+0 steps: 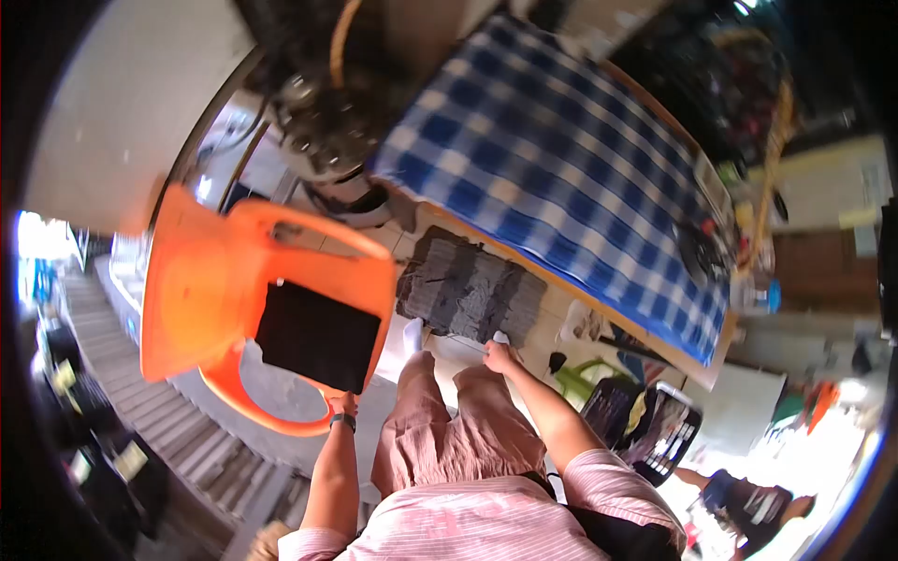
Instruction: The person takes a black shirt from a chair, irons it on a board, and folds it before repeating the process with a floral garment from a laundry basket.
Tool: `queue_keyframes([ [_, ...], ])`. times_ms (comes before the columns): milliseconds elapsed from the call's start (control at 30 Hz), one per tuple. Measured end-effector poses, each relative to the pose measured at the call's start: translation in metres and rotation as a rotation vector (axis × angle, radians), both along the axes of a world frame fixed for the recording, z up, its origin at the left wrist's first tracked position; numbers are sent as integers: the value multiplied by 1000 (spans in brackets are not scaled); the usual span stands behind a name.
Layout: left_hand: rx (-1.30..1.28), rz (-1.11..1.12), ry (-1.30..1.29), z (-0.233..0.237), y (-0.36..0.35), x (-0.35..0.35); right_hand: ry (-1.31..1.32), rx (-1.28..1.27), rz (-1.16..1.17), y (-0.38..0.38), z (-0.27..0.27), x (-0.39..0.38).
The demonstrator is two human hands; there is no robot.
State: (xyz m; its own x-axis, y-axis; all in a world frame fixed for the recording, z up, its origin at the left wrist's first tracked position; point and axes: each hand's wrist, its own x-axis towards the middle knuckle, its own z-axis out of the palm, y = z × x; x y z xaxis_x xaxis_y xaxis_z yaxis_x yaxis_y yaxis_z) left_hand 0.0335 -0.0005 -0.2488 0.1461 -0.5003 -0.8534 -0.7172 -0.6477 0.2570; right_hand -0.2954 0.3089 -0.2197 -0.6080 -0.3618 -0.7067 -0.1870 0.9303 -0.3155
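An orange plastic armchair is at my left side, turned on a slant in the view, with a black square pad on its seat. My left hand is closed round the near end of its armrest; a dark band circles that wrist. My right hand hangs in front of my right thigh, fingers curled in, with nothing visible in them. Beyond my feet lies a grey striped floor mat. A table with a blue-and-white checked cloth stands ahead.
A dark metal machine part stands at the table's left end. Right of me are a green plastic stool and a black container. Slatted boards run along the left. Another person is at the lower right.
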Motion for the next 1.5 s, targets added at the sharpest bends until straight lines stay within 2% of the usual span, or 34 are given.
queue_keyframes([
  [33, -55, -78, 15, 1, -5, -7, -32, 43, -108, 14, 6, -2],
  [67, -121, -95, 6, 18, -11, -27, 7, -46, -140, 29, 3, -1],
  [100, -137, -160, 20, 13, -14, -39, 51, -129, -178, 48, 0, 2],
  [167, -510, -382, 50, 5, -10, -78, 68, -177, -270, 74, 28, -2],
  [200, -173, -369, 102, 54, 3, -115, 67, -208, -295, 90, 44, -2],
  [233, 22, -593, 256, 45, -5, -133, 103, -215, -372, 105, 58, 2],
  [300, 86, -926, 270, 51, 9, -189, 151, -222, -478, 145, 73, 10],
  [333, 159, -736, 354, 47, 19, -213, 259, -296, -491, 167, 64, 21],
  [367, 237, -542, 429, 41, 37, -241, 452, -478, -495, 191, 55, 34],
  [433, 33, -835, 336, 35, 97, -305, 459, -532, -648, 235, 108, 45],
  [467, 42, -912, 421, 37, 132, -329, 486, -515, -700, 260, 134, 50],
  [533, 103, -1076, 519, 52, 200, -366, 850, -499, -586, 299, 173, 61],
  [567, 151, -1167, 535, 68, 241, -378, 869, -487, -615, 324, 185, 67],
  [600, 272, -1216, 593, 89, 282, -386, 984, -402, -758, 351, 195, 74],
  [633, 287, -1309, 629, 108, 323, -390, 1094, -315, -900, 377, 201, 81],
  [667, 287, -1436, 654, 141, 365, -391, 1175, -201, -1052, 403, 198, 83],
  [700, 355, -1524, 710, 151, 394, -390, 1246, -81, -1203, 432, 186, 85],
  [767, 474, -1666, 768, 171, 441, -381, 1233, 194, -1537, 485, 163, 94],
  [833, 583, -1869, 781, 173, 462, -374, 834, 451, -1796, 526, 122, 107],
  [867, 558, -2002, 818, 166, 466, -372, 720, 439, -1831, 537, 114, 114],
  [900, 549, -2021, 802, 161, 464, -373, 706, 428, -1850, 544, 105, 123],
  [967, 467, -2317, 587, 194, 470, -373, 406, 359, -1733, 555, 108, 127],
  [1033, 439, -2378, 485, 202, 471, -380, 377, 380, -1787, 561, 109, 117],
  [1100, 354, -2401, 567, 183, 465, -390, 870, -100, -1533, 553, 140, 105],
  [1167, 381, -2330, 598, 179, 479, -394, 935, -635, -1370, 521, 139, 99],
  [1200, 404, -2250, 639, 179, 489, -397, 680, -434, -1327, 506, 141, 96],
  [1233, 444, -2213, 652, 195, 507, -397, 433, -238, -1261, 495, 157, 88],
  [1300, 456, -2156, 738, 224, 547, -391, 694, -420, -1335, 466, 191, 69],
  [1333, 430, -2138, 802, 231, 559, -390, 736, -611, -1274, 458, 219, 57],
  [1367, 417, -2128, 802, 252, 574, -397, 892, -642, -1180, 447, 256, 51],
  [1433, 626, -2348, 802, 299, 593, -418, 634, -1039, -1138, 440, 320, 31],
  [1467, 666, -2129, 1118, 249, 570, -427, 632, -1049, -1104, 440, 342, 22],
  [1500, 628, -2105, 1137, 260, 569, -436, 597, -1193, -1098, 443, 361, 16],
])
